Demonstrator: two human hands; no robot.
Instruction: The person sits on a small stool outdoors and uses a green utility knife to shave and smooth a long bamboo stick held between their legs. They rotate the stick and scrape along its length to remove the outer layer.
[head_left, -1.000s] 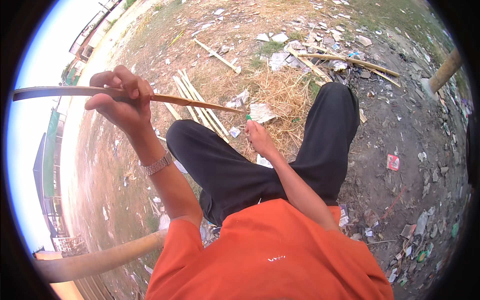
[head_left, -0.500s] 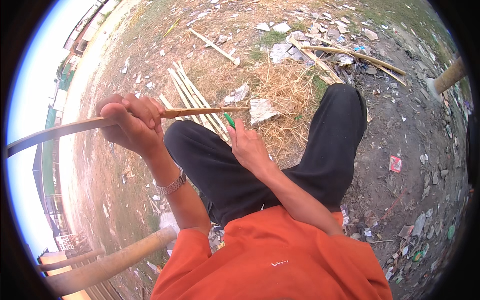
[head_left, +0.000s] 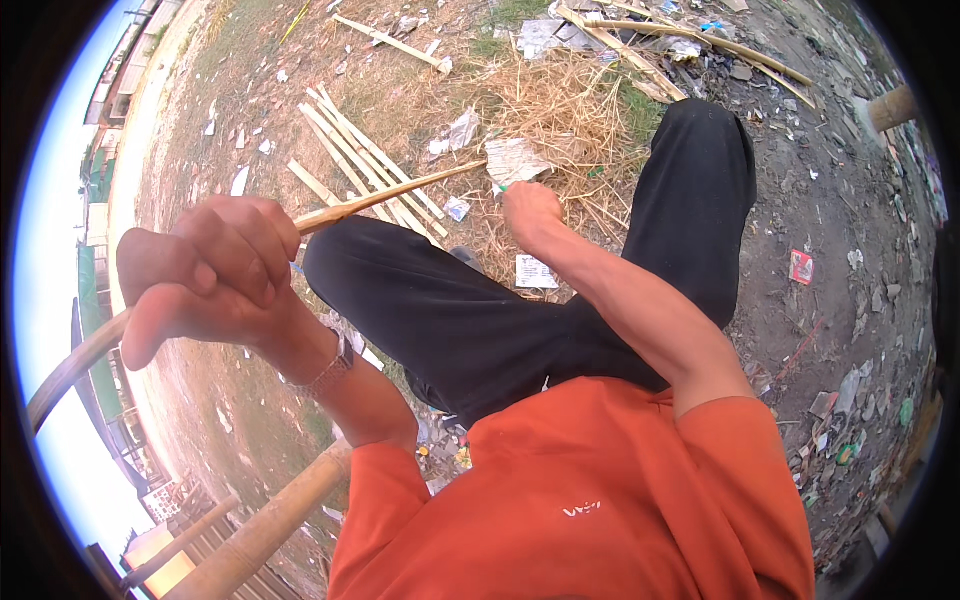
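My left hand is closed around a long bamboo strip. The strip runs from the left rim, through my fist and over my left knee, to a thin tip ahead of me. Beyond the fist its surface looks pale and shaved. My right hand is a fist just right of that tip, apart from the strip. A bit of a slim green tool pokes out of its far side; the rest is hidden in the fingers, and I cannot make out a blade.
Several split bamboo strips lie beyond my left knee. Dry straw and a whitish flat scrap lie ahead. More bamboo pieces rest at the far right. A bamboo pole crosses at lower left; a post stands right.
My left hand has come lower and nearer, tilting the strip so its tip points up more. The right hand has moved right and away from the strip with the green tool.
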